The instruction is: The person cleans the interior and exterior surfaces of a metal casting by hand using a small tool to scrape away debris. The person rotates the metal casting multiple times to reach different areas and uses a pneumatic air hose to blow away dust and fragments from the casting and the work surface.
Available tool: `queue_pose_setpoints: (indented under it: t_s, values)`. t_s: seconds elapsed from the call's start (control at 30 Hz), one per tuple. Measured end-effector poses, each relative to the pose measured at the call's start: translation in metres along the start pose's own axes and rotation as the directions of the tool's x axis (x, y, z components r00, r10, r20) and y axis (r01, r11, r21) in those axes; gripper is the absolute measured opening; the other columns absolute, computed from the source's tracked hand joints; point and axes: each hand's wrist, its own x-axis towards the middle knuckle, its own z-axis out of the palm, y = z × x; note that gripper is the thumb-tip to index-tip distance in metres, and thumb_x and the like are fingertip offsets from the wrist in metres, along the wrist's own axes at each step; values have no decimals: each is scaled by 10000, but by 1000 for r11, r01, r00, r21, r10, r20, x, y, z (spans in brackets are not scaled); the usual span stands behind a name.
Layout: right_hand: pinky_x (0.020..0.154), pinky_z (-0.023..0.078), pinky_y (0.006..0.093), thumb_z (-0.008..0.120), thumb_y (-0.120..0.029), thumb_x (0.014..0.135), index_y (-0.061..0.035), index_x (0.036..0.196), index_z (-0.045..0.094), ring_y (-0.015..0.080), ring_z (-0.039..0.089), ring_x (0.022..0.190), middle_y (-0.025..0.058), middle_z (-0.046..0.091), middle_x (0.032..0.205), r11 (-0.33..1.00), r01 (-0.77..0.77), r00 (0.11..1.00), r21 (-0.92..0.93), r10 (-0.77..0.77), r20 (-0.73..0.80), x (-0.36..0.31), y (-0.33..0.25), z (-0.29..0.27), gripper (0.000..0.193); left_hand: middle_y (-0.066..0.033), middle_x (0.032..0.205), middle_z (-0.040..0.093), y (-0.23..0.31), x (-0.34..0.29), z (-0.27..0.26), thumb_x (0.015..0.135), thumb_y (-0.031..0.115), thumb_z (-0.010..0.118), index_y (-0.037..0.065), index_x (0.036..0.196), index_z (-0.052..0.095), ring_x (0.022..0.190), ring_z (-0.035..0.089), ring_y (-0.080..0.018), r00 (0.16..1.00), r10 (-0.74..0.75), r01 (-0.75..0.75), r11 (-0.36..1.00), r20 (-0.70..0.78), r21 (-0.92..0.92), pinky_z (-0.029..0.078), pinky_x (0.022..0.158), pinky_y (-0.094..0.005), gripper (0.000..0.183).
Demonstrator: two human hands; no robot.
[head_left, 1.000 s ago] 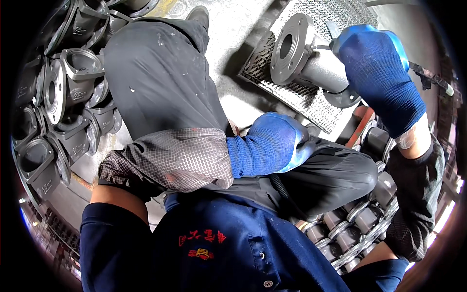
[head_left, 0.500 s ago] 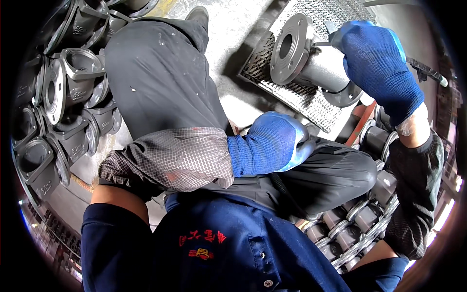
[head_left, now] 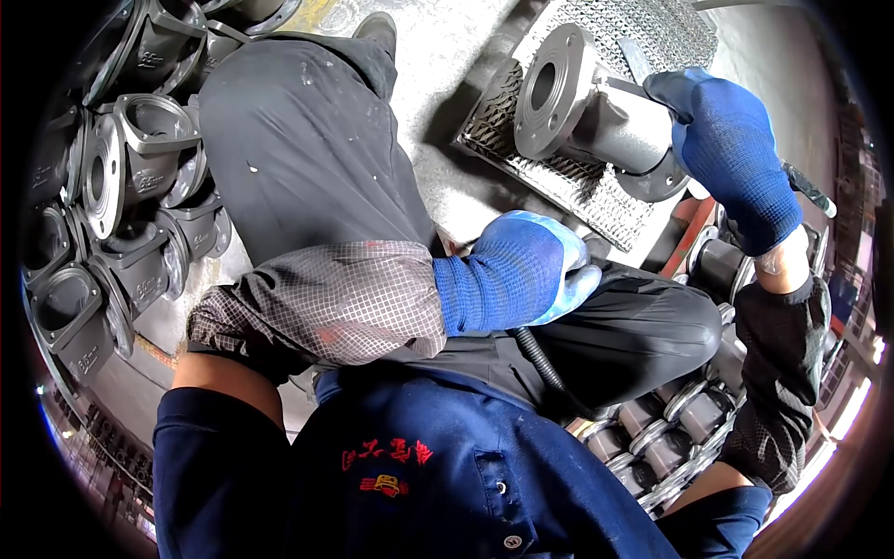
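My right hand (head_left: pixel 731 149), in a blue knit glove with a coated palm, is closed on a long, thin flat metal bar tool (head_left: pixel 622 87). Its dark, wrapped end (head_left: pixel 812 191) sticks out behind my wrist. The tool's front part lies against a grey flanged cast pipe fitting (head_left: pixel 619 126), just behind its near-left round flange. My left hand (head_left: pixel 526 275), gloved the same way, rests curled over my lap. What its fingers hold is hidden; a black ribbed hose (head_left: pixel 545 363) comes out beneath it.
Under the fitting is a metal mesh-topped stand (head_left: pixel 596 200). A flat grey strip (head_left: pixel 635 61) lies on the mesh. Several grey flanged castings (head_left: pixel 140 158) are stacked on the left, and more flanged fittings (head_left: pixel 666 443) crowd the lower right. My bent legs (head_left: pixel 317 149) frame the work.
My right hand has moved a little down and right, drawing the tool back along the fitting. The left hand's fingers have shifted slightly, and more of the hose shows.
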Motion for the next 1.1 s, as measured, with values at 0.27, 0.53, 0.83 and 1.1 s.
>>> queue_pose_setpoints:
  t_s: [0.27,0.53,0.83,1.1]
  values:
    - [722,502,373,534,-4,710,-110,1043,627,317,609,773,138,623,873,1000,-26,1000,4,26,4,-2,-2,3,361,-140,524,554,-4,0,6,757,303,616,48,553,599,494,560,-294,999,45,-46,998,-31,-34,450,499,-416,327]
    - [746,502,366,551,-17,714,-63,984,637,309,609,783,132,631,852,993,115,993,24,-114,-33,11,-7,-17,287,-135,514,545,-1,0,2,766,304,603,51,562,610,487,552,-300,1000,6,-6,1000,11,-23,447,495,-421,325]
    - [729,501,369,541,-18,739,-58,946,648,299,611,777,133,638,867,990,132,989,47,-129,-67,13,-1,-11,237,-133,512,544,-2,-1,4,758,302,615,55,558,607,490,556,-295,1000,23,-24,999,-10,-44,445,491,-420,318]
    - [693,502,368,549,-9,717,-75,953,648,288,612,777,105,623,807,996,73,996,-51,-70,51,14,-12,-14,264,-129,517,546,-3,-1,5,752,308,616,57,554,602,490,555,-299,1000,19,-20,999,-17,-46,446,498,-422,320]
